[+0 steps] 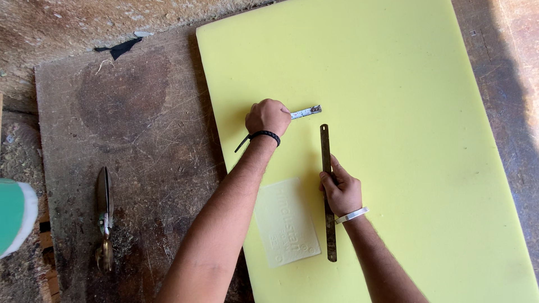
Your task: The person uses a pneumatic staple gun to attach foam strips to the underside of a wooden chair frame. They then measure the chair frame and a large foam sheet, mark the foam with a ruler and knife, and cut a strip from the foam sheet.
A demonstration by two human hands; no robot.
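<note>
A large pale yellow foam sheet (pixel 404 112) lies on a worn wooden board (pixel 129 123). My left hand (pixel 268 116), with a black band at the wrist, is closed around a tape measure, whose short metal blade (pixel 306 112) sticks out to the right over the foam. My right hand (pixel 340 191), wearing a white wristband, presses down on a long dark metal ruler (pixel 327 224) that lies lengthwise on the foam. A pale embossed rectangle (pixel 286 221) marks the foam between my forearms.
A pair of large shears (pixel 104 216) lies shut on the board at the left. A black scrap (pixel 119 49) sits near the board's far edge. A green and white object (pixel 14 216) shows at the left edge. Rough ground surrounds the board.
</note>
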